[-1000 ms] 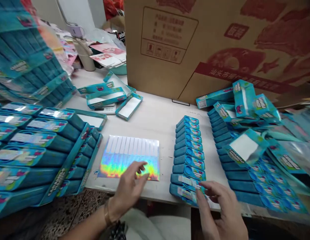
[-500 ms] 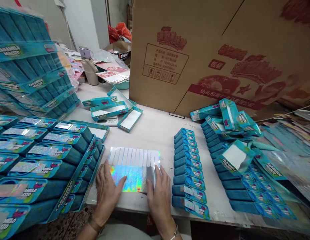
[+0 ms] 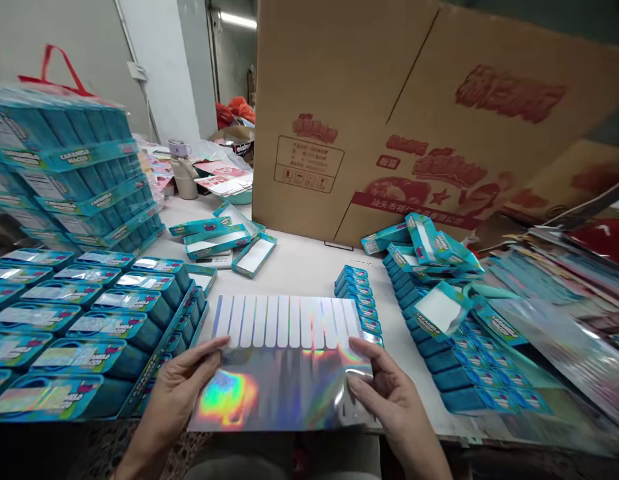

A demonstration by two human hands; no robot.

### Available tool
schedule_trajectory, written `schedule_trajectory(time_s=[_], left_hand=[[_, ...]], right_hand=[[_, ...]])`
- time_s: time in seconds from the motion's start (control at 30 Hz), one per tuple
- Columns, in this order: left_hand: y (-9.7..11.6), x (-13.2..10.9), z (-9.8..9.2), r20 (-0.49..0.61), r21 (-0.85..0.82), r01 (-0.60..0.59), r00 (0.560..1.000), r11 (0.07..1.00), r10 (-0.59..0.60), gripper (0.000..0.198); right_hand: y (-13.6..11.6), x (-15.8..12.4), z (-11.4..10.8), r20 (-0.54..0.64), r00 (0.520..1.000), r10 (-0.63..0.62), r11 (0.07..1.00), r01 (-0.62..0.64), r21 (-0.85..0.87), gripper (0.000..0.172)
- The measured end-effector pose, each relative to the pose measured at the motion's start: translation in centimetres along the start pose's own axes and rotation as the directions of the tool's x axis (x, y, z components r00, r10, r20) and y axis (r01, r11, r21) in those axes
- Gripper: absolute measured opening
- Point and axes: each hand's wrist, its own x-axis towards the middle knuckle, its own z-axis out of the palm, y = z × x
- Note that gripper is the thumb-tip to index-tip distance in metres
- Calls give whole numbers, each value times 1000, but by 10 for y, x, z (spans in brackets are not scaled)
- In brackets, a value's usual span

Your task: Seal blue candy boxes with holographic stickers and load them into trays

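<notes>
Huge cardboard box [image 3: 389, 120] at the back of the table [image 3: 304, 263], blue boxes [image 3: 359, 300] lined up in a row beside it. Shiny foil sheet [image 3: 284, 373] is lifted off the tabletop, left hand [image 3: 176, 393] and right hand [image 3: 389, 400] each pinching a side edge.
</notes>
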Motion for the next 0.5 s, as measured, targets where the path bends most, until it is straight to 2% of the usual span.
schedule_trajectory(time_s=[0.07, 0.13, 0.2, 0.27, 0.33, 0.4, 0.5], left_hand=[[15, -9, -1, 49, -53, 12, 999, 999, -9, 44], [30, -21, -1, 54, -53, 5, 999, 999, -2, 43], [47, -36, -1, 59, -8, -2, 998, 1000, 3, 45], [62, -52, -1, 75, 41, 1, 997, 999, -4, 48], [74, -66, -1, 65, 63, 6, 998, 998, -10, 50], [80, -77, 0, 48, 32, 9, 999, 999, -11, 48], [82, -86, 0, 57, -81, -9, 998, 997, 13, 42]], right_hand=[[-12, -17, -10, 26, 999, -44, 998, 45, -32, 56], [-22, -36, -17, -4, 994, -109, 976, 107, -191, 53], [-30, -56, -21, -60, 975, -215, 903, 175, -392, 46], [-38, -74, -24, -101, 939, -328, 827, 234, -510, 40], [-45, -92, -28, -125, 918, -376, 817, 265, -512, 34], [-51, -108, -32, -126, 928, -352, 855, 263, -448, 32], [-59, -127, -37, -121, 940, -320, 896, 258, -361, 46]])
